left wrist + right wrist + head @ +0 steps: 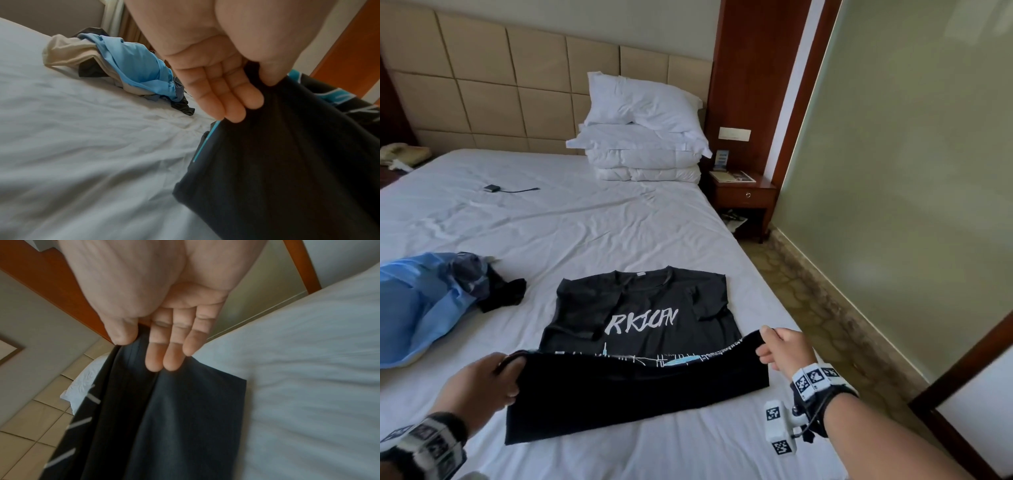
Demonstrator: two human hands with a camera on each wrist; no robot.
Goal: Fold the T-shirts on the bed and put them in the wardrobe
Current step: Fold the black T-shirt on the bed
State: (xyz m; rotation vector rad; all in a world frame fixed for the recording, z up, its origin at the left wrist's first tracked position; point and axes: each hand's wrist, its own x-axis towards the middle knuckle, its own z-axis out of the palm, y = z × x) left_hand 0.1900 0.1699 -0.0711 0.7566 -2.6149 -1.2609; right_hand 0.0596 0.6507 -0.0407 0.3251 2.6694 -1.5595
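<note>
Fig.: bottom-hem fold, head view w/ both wrist views. I am pinching the hem of the black T-shirt at its two lower corners and lifting it off the bed, nr the foot edge, toward the collar. My left hand is holding the left corner, thumb on one side, fingers on the other; my right hand is doing the same at the right corner, fingers lying nearly straight along the cloth w/ the thumb closing on it. Sleeves are lying folded in over the chest; white lettering and a blue-white print are showing above the raised hem.

Handling (judgement): fabric is light, soft, limp; it is sagging btwn my hands, so it will prob. wrinkle unless kept taut. Best hold is at the hem corners, as here, not mid-hem.

A heap of unfolded clothes, mostly light blue, is lying beside the shirt toward the bed's left edge. Stacked pillows are sitting at the headboard end. Wardrobe is not in view.
</note>
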